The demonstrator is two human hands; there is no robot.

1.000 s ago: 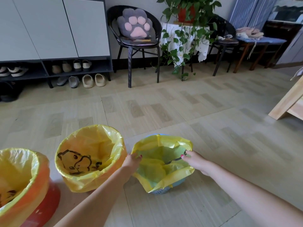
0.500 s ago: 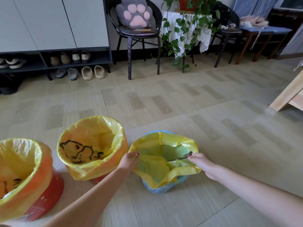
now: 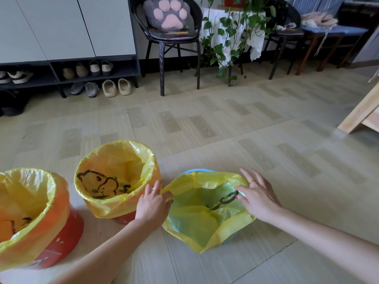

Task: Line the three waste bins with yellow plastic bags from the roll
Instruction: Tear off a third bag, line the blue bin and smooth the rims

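Note:
Three bins stand on the floor. The left red bin point(image 3: 61, 242) and the middle red bin point(image 3: 125, 219) each have a yellow bag folded over the rim. A third yellow bag point(image 3: 196, 218) drapes over the blue bin point(image 3: 194, 171), whose far rim shows. My left hand point(image 3: 152, 203) pinches the bag's left edge. At the bag's right edge lies my right hand point(image 3: 256, 193), its fingers spread flat on the rim and the thumb pressing plastic. No roll of bags is in view.
A shoe rack point(image 3: 67, 74) with slippers point(image 3: 117, 87) stands at the back left. Behind are a black chair point(image 3: 170, 37) with a paw cushion, a trailing plant point(image 3: 229, 33) and more chairs. A wooden furniture leg point(image 3: 361, 111) juts in at the right.
The camera has come closer and lower. My right hand has opened from a pinch and spread over the bag's right edge; the bag's mouth has been pulled wider across the blue bin.

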